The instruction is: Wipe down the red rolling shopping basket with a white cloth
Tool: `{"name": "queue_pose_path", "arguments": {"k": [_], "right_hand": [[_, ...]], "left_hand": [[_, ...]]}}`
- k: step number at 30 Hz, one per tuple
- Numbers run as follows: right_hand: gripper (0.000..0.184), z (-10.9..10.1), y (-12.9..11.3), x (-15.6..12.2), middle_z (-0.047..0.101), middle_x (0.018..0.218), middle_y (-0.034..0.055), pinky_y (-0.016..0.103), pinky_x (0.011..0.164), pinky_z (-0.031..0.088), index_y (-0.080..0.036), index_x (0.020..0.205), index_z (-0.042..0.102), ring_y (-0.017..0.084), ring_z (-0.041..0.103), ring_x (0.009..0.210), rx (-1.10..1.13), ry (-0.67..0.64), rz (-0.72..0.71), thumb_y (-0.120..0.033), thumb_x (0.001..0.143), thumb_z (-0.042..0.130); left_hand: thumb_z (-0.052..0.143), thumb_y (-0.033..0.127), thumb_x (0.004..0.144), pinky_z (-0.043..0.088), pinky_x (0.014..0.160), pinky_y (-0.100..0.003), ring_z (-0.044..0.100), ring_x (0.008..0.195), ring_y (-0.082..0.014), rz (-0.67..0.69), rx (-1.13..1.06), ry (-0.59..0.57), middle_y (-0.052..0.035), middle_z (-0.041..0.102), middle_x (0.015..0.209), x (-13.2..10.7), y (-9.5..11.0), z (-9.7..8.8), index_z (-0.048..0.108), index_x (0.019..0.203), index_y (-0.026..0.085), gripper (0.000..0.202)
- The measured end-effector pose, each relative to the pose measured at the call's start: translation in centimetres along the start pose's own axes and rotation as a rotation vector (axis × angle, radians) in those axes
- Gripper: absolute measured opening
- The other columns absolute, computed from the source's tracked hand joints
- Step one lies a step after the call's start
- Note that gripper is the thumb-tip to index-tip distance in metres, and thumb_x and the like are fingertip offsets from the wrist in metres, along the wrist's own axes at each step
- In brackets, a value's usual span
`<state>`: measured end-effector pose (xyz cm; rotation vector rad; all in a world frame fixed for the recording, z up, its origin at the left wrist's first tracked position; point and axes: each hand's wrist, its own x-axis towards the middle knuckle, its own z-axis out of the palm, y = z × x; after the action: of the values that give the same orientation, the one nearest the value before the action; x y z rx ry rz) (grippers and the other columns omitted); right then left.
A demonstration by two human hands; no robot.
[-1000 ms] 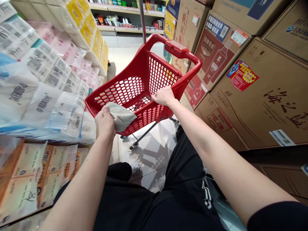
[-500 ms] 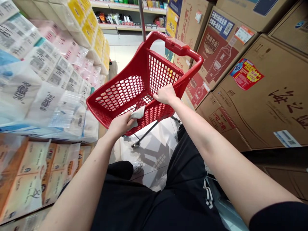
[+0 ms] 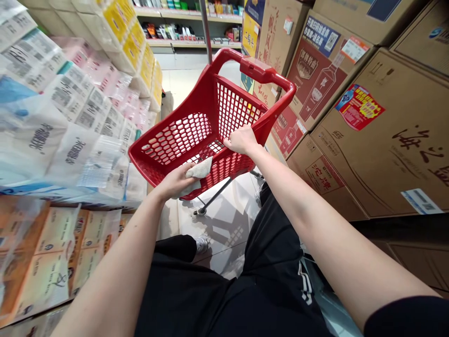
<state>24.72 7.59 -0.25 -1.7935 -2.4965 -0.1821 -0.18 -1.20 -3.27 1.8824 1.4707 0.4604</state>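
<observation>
A red plastic shopping basket (image 3: 182, 135) on a wheeled frame stands tilted in the aisle ahead of me. My right hand (image 3: 241, 139) grips its near rim, fingers curled over the edge. A pale cloth (image 3: 198, 171) is pressed against the basket's lower front wall by my left hand (image 3: 175, 181), whose fingers are closed on it. The basket's red handle (image 3: 261, 72) rises at the far side. I can see nothing inside the basket.
Wrapped tissue packs (image 3: 63, 117) fill the shelves on the left. Stacked cardboard cartons (image 3: 379, 131) line the right side. A tiled aisle floor (image 3: 224, 224) runs ahead to a far shelf of goods (image 3: 182, 28). My black-clad legs are below.
My left hand moved the cloth from the basket's near left rim rightward and down onto its front wall. The right hand kept its grip on the rim.
</observation>
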Motion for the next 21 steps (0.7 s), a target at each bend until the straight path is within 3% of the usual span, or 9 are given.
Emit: {"name": "queue_pose_path", "arguments": {"k": [4, 7, 10, 14, 21], "right_hand": [[0.051, 0.1, 0.2, 0.0, 0.071, 0.092, 0.0159, 0.038, 0.086, 0.028, -0.011, 0.094, 0.074, 0.026, 0.06, 0.09, 0.008, -0.01, -0.018, -0.04, 0.092, 0.032], [0.049, 0.1, 0.3, -0.1, 0.071, 0.092, 0.0155, 0.038, 0.086, 0.027, -0.011, 0.093, 0.074, 0.026, 0.06, 0.089, 0.0, -0.002, -0.025, -0.038, 0.092, 0.033], [0.049, 0.1, 0.4, -0.2, 0.071, 0.089, 0.0145, 0.038, 0.086, 0.028, -0.011, 0.089, 0.074, 0.025, 0.061, 0.085, 0.003, 0.007, -0.035, -0.037, 0.091, 0.033], [0.05, 0.0, 0.3, -0.2, 0.071, 0.088, 0.0144, 0.038, 0.085, 0.028, -0.011, 0.088, 0.074, 0.025, 0.061, 0.084, 0.013, 0.007, -0.037, -0.038, 0.091, 0.033], [0.052, 0.0, 0.2, -0.4, 0.071, 0.09, 0.015, 0.039, 0.085, 0.027, -0.01, 0.09, 0.074, 0.025, 0.06, 0.086, 0.013, 0.023, -0.04, -0.038, 0.093, 0.031]], "left_hand": [[0.052, 0.063, 0.072, 0.049, 0.077, -0.027, 0.06, 0.095, -0.0211, 0.038, -0.141, -0.101, -0.0069, 0.064, 0.115, 0.1, -0.8, -0.4, 0.052, 0.125, 0.018, 0.07], [0.036, 0.068, 0.079, 0.047, 0.072, -0.027, 0.061, 0.085, -0.021, -0.032, -0.002, -0.051, -0.0058, 0.069, 0.094, 0.7, -1.2, -0.1, 0.064, 0.104, 0.015, 0.065], [0.022, 0.067, 0.084, 0.044, 0.067, -0.026, 0.06, 0.076, -0.0203, -0.077, 0.164, 0.054, -0.0072, 0.068, 0.076, 1.1, -1.3, 0.3, 0.067, 0.079, 0.014, 0.069], [0.02, 0.061, 0.088, 0.036, 0.057, -0.025, 0.054, 0.06, -0.0161, -0.056, 0.3, 0.207, -0.0057, 0.058, 0.058, 0.8, -1.4, 0.9, 0.056, 0.059, 0.017, 0.064], [0.026, 0.05, 0.091, 0.027, 0.05, -0.026, 0.042, 0.049, -0.0115, -0.022, 0.249, 0.489, -0.0003, 0.042, 0.047, -1.2, -2.0, 1.3, 0.037, 0.051, 0.02, 0.051]]}}
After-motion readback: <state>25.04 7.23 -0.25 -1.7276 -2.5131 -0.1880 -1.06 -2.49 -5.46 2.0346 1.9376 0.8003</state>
